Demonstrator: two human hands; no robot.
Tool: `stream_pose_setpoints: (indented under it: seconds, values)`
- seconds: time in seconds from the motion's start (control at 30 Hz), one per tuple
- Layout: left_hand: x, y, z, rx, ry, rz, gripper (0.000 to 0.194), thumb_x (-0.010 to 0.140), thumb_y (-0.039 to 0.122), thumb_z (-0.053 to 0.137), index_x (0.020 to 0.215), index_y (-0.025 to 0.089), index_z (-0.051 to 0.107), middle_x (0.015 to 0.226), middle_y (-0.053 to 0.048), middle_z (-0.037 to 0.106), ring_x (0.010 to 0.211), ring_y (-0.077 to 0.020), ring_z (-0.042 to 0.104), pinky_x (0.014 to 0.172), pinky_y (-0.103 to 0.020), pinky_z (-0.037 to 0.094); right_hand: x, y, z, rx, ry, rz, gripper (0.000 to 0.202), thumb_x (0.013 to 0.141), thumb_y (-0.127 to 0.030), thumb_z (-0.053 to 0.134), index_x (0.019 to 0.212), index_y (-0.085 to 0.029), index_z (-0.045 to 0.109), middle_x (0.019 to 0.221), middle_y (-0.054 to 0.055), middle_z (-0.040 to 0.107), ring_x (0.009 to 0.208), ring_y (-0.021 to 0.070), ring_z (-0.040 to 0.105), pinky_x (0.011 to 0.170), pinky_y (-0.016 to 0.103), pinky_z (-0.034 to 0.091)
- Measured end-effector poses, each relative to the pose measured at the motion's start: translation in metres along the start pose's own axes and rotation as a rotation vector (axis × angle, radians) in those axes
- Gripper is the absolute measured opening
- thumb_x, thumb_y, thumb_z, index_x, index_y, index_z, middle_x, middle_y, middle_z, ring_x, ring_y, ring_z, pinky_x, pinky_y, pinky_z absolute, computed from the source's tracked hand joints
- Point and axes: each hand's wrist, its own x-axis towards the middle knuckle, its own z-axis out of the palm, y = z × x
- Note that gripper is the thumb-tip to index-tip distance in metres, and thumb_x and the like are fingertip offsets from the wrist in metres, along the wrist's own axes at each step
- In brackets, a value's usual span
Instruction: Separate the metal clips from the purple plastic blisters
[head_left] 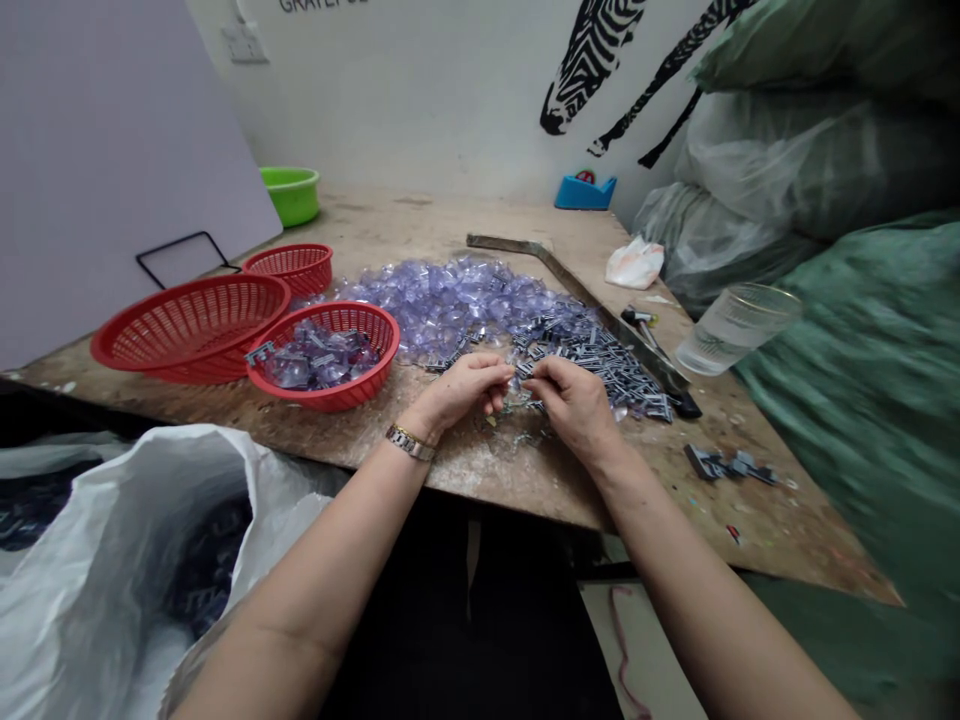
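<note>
My left hand [478, 384] and my right hand [571, 400] come close together over the front of the wooden table, fingertips pinched. Between the left fingertips the item is too small and hidden to make out. A small dark piece shows at the right fingertips, likely one of the grey plastic parts. Just beyond them lies a heap of clear purplish plastic pieces [465, 290]. Grey plastic parts [622, 375] are piled beside and behind my right hand. To the left, a red basket [322, 398] holds clear pieces with grey parts on them.
Two more red baskets [187, 365] [289, 262] stand at the left, near a green basin [292, 197]. A bent metal bar [577, 285] borders the grey pile. A glass [731, 330] stands at the right edge, by green sacks [862, 330]. An open white sack [150, 520] sits below left.
</note>
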Motion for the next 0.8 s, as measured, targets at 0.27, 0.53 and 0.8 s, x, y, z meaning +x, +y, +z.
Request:
stream_pose_setpoints:
  seconds: [0.27, 0.53, 0.8]
  values:
    - [0.003, -0.006, -0.004, -0.068, -0.024, 0.019, 0.02, 0.083, 0.026, 0.059, 0.07, 0.014, 0.051, 0.054, 0.004, 0.053, 0.042, -0.0047, 0.053, 0.04, -0.013, 0.039, 0.002, 0.003, 0.003, 0.176, -0.019, 0.104, 0.017, 0.079, -0.028, 0.057, 0.091, -0.021, 0.066, 0.091, 0.005, 0.071, 0.085, 0.0203, 0.064, 0.079, 0.033, 0.047]
    - [0.001, -0.007, 0.006, 0.029, 0.022, 0.036, 0.036, 0.082, 0.049, 0.061, 0.083, 0.015, 0.05, 0.065, 0.004, 0.053, 0.05, -0.006, 0.057, 0.047, -0.017, 0.049, 0.003, -0.001, 0.002, 0.187, -0.04, 0.119, 0.016, 0.079, -0.027, 0.054, 0.084, -0.02, 0.068, 0.084, 0.003, 0.071, 0.08, 0.0192, 0.063, 0.077, 0.032, 0.046]
    - [-0.002, -0.005, 0.009, 0.103, 0.003, 0.093, 0.03, 0.086, 0.044, 0.056, 0.081, 0.016, 0.048, 0.071, 0.004, 0.053, 0.053, -0.0049, 0.057, 0.049, -0.016, 0.048, 0.003, 0.004, 0.003, 0.235, 0.01, 0.144, 0.015, 0.078, -0.029, 0.057, 0.086, -0.02, 0.066, 0.086, 0.004, 0.07, 0.079, 0.0186, 0.062, 0.077, 0.033, 0.047]
